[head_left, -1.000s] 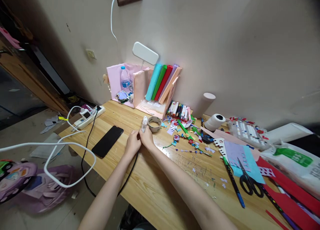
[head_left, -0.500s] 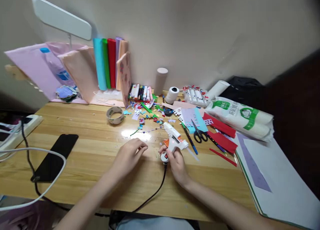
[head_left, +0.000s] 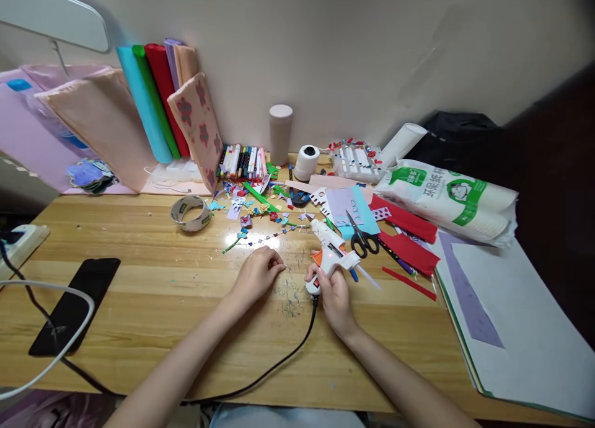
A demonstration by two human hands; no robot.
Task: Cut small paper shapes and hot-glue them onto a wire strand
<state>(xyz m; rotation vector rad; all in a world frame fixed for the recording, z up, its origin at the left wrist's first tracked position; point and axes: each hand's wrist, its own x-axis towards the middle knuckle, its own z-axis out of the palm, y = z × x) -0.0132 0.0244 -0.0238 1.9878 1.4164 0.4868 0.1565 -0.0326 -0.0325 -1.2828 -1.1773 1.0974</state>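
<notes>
My right hand (head_left: 338, 299) is wrapped round the handle of a white hot glue gun (head_left: 328, 242) with an orange trigger. Its nozzle points up and left, and a clear glue stick (head_left: 369, 278) pokes out of the back. A black cord (head_left: 297, 347) runs from the handle base across the table. Left of the gun, my left hand (head_left: 257, 274) is low over the table with its fingers curled together; whatever they may pinch is hidden. Just beyond it lies a thin string of small coloured pieces (head_left: 279, 232). Glittery specks (head_left: 292, 298) dot the wood between my hands.
Paper and felt scraps (head_left: 260, 198) litter the back, near markers (head_left: 244, 161) and a tape roll (head_left: 190, 214). Scissors (head_left: 365, 242) and red felt (head_left: 409, 251) lie right of the gun. A phone (head_left: 77, 304) and white cable (head_left: 69, 341) are left; a packaged bundle (head_left: 446, 198) is back right.
The camera view has shifted, so the table things appear further left. My left hand has come nearer to the glue gun, its fingers more curled. My right hand still grips the gun.
</notes>
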